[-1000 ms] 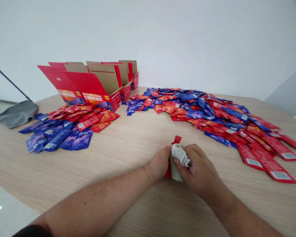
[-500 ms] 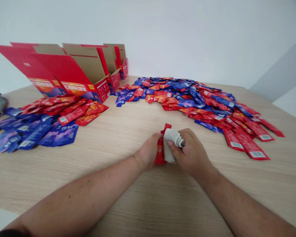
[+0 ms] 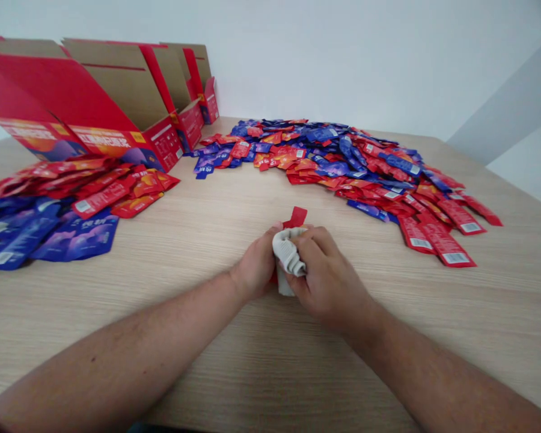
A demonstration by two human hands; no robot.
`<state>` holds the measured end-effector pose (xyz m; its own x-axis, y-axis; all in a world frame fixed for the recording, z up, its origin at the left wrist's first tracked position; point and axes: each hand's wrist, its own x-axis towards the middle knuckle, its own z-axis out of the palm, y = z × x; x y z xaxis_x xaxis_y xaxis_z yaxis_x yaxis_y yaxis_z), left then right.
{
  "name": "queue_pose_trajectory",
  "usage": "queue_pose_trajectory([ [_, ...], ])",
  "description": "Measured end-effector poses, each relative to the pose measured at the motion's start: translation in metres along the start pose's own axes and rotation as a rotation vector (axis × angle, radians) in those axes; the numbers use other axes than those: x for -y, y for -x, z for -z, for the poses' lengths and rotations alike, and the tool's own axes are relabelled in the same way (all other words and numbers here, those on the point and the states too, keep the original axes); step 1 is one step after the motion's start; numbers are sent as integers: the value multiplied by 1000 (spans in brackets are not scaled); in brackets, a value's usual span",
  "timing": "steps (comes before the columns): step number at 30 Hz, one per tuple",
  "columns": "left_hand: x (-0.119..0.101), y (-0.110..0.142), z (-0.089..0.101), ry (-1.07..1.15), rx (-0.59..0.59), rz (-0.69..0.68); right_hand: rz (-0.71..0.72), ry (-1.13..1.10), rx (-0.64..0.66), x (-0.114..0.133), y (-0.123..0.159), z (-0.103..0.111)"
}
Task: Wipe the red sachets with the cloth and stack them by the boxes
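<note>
My left hand (image 3: 258, 263) is closed on a red sachet (image 3: 298, 215), whose upper end pokes out above the fingers. Most of the sachet is covered by my hands and by a folded light-grey cloth (image 3: 287, 255). Closed around that cloth is my right hand (image 3: 327, 273), pressing it against the sachet just above the wooden table (image 3: 234, 361). Farther back, a wide heap of red and blue sachets (image 3: 324, 153) curves from the middle to the right.
Open red cardboard boxes (image 3: 117, 144) stand in a row at the back left. In front of them lie stacked red sachets (image 3: 103, 195) and blue sachets (image 3: 79, 234). A pale wall (image 3: 342, 60) rises behind the table.
The cloth has moved left over the sachet and now hides more of it. My right hand has moved left with it, closer to my left hand. The view has shifted slightly.
</note>
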<state>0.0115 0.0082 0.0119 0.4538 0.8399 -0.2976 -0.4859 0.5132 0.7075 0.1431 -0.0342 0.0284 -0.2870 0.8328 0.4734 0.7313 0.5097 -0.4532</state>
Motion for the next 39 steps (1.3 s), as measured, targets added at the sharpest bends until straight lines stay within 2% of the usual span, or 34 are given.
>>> queue_pose_trajectory([
  [2,0,1,-1,13,8,-3,12,-4,-34,-1,-1,-1],
  [5,2,0,-2,27,-42,-14,-52,26,-165,-6,-4,1],
  [9,5,-2,0,17,-9,-76,7,12,-89,-8,-5,3],
  [14,10,-5,8,-76,80,-23,-18,71,-227,-12,-7,6],
  [18,13,-5,13,-76,152,-146,29,85,-175,-14,-8,9],
  [22,13,-5,17,-189,214,-52,15,104,-275,-14,-9,11],
  [26,12,-6,18,-198,210,-84,60,112,-217,-14,-9,12],
  [30,10,-6,17,-204,242,0,33,117,-295,-17,-10,13],
  [32,9,-5,15,-180,215,-1,24,110,-294,-14,-9,12],
  [37,3,-4,1,5,70,-4,8,37,-123,-7,-4,4],
  [39,1,-3,-3,73,59,16,-30,27,-125,-6,-3,1],
])
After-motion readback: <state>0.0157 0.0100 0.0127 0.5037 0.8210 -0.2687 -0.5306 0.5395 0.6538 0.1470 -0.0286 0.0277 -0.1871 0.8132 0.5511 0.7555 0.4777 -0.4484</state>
